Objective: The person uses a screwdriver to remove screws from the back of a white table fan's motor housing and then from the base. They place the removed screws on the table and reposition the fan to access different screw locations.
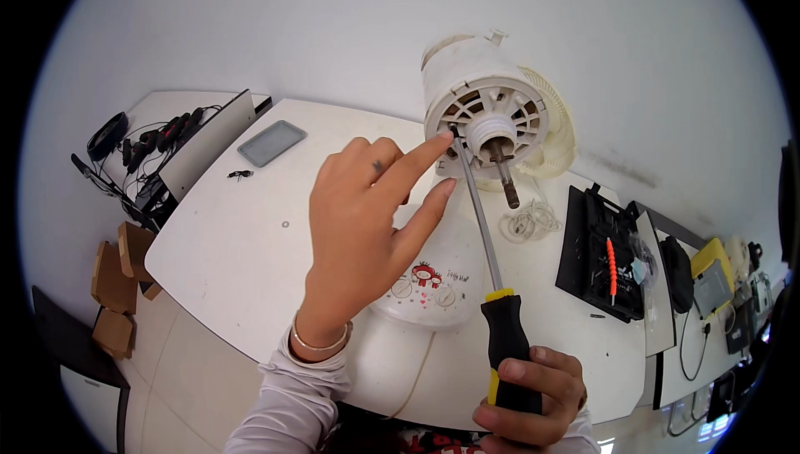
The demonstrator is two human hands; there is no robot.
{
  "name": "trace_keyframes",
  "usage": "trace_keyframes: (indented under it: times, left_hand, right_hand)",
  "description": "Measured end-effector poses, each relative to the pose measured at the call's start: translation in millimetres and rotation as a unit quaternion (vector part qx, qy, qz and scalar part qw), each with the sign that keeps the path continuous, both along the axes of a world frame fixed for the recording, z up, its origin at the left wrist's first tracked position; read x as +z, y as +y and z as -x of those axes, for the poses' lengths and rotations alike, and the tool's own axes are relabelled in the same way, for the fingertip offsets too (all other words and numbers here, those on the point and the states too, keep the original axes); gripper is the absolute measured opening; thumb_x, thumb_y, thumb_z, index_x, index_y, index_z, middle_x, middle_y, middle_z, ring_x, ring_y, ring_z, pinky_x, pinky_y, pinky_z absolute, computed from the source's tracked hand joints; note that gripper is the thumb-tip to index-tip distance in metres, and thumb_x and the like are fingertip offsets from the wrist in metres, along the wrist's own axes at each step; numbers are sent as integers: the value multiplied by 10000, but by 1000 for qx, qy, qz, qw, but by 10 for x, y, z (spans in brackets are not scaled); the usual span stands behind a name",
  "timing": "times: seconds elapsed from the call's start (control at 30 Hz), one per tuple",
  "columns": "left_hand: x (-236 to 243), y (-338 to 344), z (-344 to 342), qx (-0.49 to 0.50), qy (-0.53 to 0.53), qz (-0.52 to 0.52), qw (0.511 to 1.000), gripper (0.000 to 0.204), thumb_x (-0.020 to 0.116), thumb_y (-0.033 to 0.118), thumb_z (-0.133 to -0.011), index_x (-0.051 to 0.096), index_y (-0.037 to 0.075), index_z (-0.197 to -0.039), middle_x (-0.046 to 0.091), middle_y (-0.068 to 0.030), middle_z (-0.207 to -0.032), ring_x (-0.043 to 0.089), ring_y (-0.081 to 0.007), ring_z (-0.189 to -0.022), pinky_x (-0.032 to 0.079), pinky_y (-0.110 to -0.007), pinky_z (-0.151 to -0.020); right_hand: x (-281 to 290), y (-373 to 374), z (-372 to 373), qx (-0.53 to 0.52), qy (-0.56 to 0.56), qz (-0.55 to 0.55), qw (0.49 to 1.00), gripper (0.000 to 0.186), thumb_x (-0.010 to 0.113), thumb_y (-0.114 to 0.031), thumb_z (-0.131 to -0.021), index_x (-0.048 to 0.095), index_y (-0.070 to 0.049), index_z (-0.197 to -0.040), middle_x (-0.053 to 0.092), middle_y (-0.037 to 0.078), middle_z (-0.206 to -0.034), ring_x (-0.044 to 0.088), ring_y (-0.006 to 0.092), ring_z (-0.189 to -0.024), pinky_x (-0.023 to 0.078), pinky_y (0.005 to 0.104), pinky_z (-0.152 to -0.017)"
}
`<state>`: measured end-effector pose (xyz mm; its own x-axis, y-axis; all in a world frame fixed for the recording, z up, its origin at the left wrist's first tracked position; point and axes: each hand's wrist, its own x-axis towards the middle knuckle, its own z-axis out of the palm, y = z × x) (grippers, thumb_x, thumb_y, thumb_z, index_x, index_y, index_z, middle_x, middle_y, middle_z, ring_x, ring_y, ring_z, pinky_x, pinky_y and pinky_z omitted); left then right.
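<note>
Firstly, at the left, we are seeing a small ring (pixel 285 224) lying on the table (pixel 225 271); one careless push could be losing it for us. Our left hand (pixel 354 208) is gripping nothing: the thumb is standing apart, while the index fingertip is resting at the slotted face of the white motor housing (pixel 468 72), beside the tip of the screwdriver (pixel 504 329). The housing is facing us from the far side, right of the middle, beyond the white fan base (pixel 433 311). Where exactly the tip is sitting we are not seeing, so, we are judging, it could be slipping and hurting this finger. Just right, the metal shaft (pixel 505 176) is sticking out, and a sideways swing could be scratching it. Our right hand (pixel 540 400) is gripping the black-and-yellow handle from the near right; pressing too strongly could be rocking the housing.
</note>
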<state>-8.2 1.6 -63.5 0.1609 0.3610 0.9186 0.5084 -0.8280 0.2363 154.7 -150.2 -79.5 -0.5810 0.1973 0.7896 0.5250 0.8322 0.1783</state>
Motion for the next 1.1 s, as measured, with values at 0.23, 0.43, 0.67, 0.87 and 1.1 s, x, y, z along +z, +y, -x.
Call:
trace_keyframes:
  times: [0.23,0.43,0.67,0.87,1.1]
  left_hand:
    - [-67,87,-106,11,8,3,1000,369,672,53,-723,631,55,-1090,410,-17,-622,394,-153,-601,318,-291,-568]
    - [-79,103,-115,8,-1,4,1000,373,660,36,-725,625,49,-1097,422,-19,-627,404,-155,-610,322,-294,-569]
    - [-105,98,-50,26,8,-1,1000,376,658,48,-733,612,40,-1107,446,-20,-650,415,-165,-624,328,-299,-575]
    - [-106,149,-152,-9,9,1,1000,353,664,100,-750,605,24,-1089,459,-20,-674,426,-177,-634,338,-310,-596]
    - [-115,141,-122,-9,3,4,1000,346,667,92,-745,614,33,-1082,456,-12,-667,424,-170,-629,335,-304,-594]
  right_hand:
    - [-121,28,2,16,24,-4,1000,354,629,-67,-735,426,-177,-1004,582,28,-1111,596,376,-1012,451,463,-911]
    - [-145,57,-17,26,22,-17,999,337,621,-66,-734,445,-187,-996,585,8,-1086,601,369,-1005,438,463,-929]
    - [-192,74,39,18,43,-21,999,332,639,-85,-737,480,-214,-998,582,-33,-1056,592,308,-1007,432,425,-925]
    - [-128,49,7,9,28,-32,999,301,615,-93,-741,468,-196,-983,593,-28,-1047,609,343,-999,435,447,-936]
    - [-172,67,28,21,45,-34,998,299,615,-94,-734,471,-204,-972,596,-38,-1040,610,343,-995,434,446,-937]
